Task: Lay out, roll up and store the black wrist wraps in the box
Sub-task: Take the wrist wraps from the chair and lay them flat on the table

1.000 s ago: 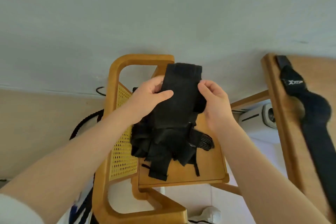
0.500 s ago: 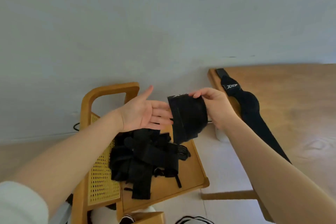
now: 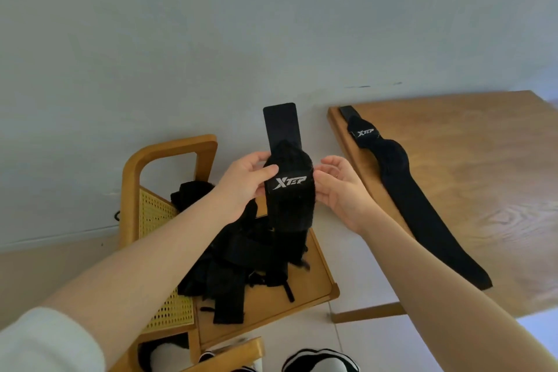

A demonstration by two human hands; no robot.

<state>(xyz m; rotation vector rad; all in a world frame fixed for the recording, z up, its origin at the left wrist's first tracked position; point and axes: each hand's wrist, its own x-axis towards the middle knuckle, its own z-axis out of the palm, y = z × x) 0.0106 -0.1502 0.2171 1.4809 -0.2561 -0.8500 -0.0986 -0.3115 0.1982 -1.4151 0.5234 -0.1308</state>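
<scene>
A black wrist wrap (image 3: 288, 190) with a white XTEP logo is held up in the air over the chair, its flat strap end pointing up. My left hand (image 3: 246, 181) grips its left edge with thumb across the front. My right hand (image 3: 339, 187) pinches its right edge. Under them a pile of black wraps (image 3: 238, 257) lies on the wooden chair seat (image 3: 314, 278). One more wrap (image 3: 404, 190) lies stretched out flat along the left edge of the wooden table (image 3: 471, 178). No box is in view.
The chair (image 3: 169, 157) has a curved wooden back and a yellow cane panel (image 3: 157, 214). A pale wall stands behind. Striped slippers (image 3: 320, 362) show at the bottom edge on a light floor.
The view has swung right, bringing the table in. The wrap, held by my right hand alone half a second ago, now stands upright with both hands on its sides, logo facing me.
</scene>
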